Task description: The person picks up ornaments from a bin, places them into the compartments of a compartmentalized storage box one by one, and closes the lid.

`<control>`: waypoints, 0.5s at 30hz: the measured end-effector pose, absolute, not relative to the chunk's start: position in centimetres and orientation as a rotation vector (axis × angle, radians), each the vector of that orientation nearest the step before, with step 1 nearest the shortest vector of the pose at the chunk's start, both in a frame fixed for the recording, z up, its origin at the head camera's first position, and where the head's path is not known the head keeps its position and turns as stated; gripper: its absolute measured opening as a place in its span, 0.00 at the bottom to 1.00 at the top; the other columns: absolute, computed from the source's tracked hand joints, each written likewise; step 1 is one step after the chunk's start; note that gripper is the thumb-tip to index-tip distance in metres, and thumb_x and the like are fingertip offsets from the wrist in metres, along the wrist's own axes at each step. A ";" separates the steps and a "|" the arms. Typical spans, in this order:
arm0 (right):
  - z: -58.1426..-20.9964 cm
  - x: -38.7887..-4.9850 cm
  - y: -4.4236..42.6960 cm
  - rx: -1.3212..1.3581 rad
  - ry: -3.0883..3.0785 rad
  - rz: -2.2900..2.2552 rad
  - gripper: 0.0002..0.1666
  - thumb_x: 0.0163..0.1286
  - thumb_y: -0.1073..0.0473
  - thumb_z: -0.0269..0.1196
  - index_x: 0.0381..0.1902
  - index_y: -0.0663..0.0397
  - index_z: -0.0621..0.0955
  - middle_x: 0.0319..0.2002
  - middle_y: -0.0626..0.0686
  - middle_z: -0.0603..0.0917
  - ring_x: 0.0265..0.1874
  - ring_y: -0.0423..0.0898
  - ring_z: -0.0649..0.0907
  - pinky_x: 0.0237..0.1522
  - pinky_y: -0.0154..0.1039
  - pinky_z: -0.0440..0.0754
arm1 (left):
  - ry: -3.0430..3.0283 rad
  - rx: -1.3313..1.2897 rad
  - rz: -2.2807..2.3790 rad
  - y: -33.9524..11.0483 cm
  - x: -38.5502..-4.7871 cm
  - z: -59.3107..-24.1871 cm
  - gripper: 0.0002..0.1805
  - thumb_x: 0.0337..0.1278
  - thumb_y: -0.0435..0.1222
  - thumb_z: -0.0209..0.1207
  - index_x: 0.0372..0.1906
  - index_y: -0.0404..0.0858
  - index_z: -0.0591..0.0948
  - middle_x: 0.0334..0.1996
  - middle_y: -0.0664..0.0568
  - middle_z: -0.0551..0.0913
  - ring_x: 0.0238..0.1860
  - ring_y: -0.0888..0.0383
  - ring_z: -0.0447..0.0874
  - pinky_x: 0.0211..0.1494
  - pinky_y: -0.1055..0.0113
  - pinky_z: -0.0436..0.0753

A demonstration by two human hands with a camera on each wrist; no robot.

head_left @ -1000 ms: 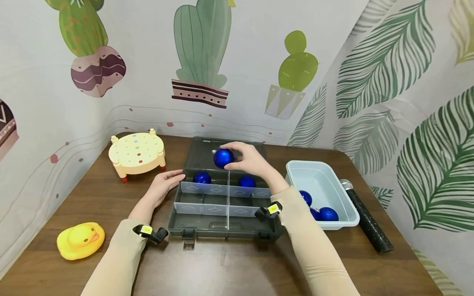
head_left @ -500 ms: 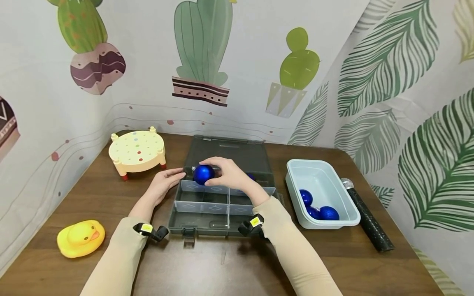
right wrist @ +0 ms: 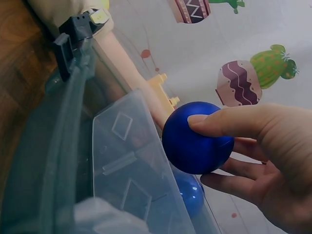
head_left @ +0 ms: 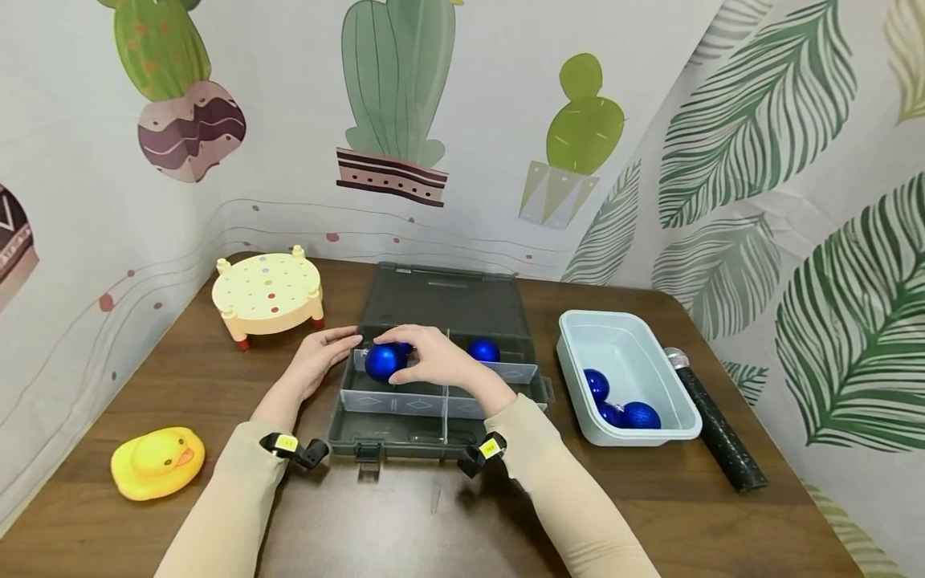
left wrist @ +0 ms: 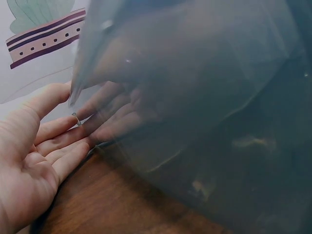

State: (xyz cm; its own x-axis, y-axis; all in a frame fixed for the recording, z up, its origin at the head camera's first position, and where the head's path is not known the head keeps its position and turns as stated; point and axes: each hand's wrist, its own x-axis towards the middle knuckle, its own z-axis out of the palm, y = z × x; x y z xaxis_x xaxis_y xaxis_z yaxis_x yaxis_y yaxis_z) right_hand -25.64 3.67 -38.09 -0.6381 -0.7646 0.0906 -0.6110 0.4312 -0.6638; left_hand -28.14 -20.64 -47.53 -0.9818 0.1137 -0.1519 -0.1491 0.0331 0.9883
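Observation:
The right hand [head_left: 436, 359] [right wrist: 275, 156] pinches a blue ball [head_left: 384, 364] [right wrist: 195, 146] between thumb and fingers, above the left middle compartment of a dark see-through case [head_left: 390, 444]. Just behind it, a second blue ball [right wrist: 189, 196] lies in the back left compartment, mostly hidden in the head view. Another ball [head_left: 484, 350] sits in the back right one. The left hand [head_left: 315, 366] [left wrist: 41, 151] rests its extended fingers against the case's left side.
Right of the case, a pale blue tub [head_left: 623, 321] holds several blue balls [head_left: 640, 416], and a black microphone [head_left: 715, 425] lies beside it. A yellow duck [head_left: 157, 463] is at the left; a small cream stool [head_left: 267, 297] stands behind it, near the wall.
The right hand has carried its ball left and toward the front, lower over the case, uncovering the back right ball again. The left hand stays in place.

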 end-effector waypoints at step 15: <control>-37.6 -25.4 1.7 -1.342 2.547 -0.578 0.33 0.61 0.59 0.71 0.64 0.56 0.76 0.64 0.57 0.76 0.65 0.52 0.74 0.67 0.45 0.74 | 2.104 -0.015 2.063 -20.8 -28.0 -47.3 0.34 0.67 0.42 0.59 0.70 0.28 0.64 0.71 0.36 0.64 0.56 0.68 0.76 0.59 0.78 0.77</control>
